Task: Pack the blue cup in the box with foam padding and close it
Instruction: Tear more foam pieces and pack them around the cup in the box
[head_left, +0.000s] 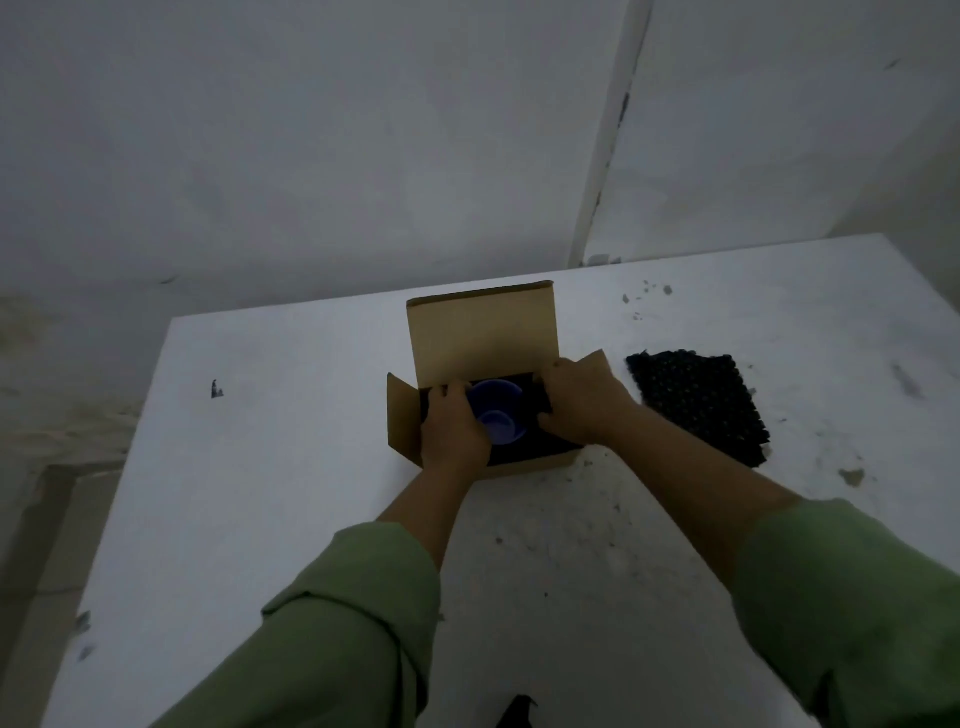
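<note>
A brown cardboard box (480, 332) stands open in the middle of the white table, its lid flap upright at the back and side flaps spread. Black foam lines its inside (535, 449). The blue cup (498, 410) lies on its side in the foam. My left hand (452, 426) grips the cup from the left, fingers curled over its rim. My right hand (582, 400) curls over the box's right edge, its fingers on the black foam there. A loose square of black foam padding (696, 405) lies on the table to the right of the box.
The white table (291, 467) is speckled with dark crumbs near the box and the back right. A small dark scrap (216, 389) lies at the left, another dark object (514, 712) at the near edge. Grey walls stand close behind the table.
</note>
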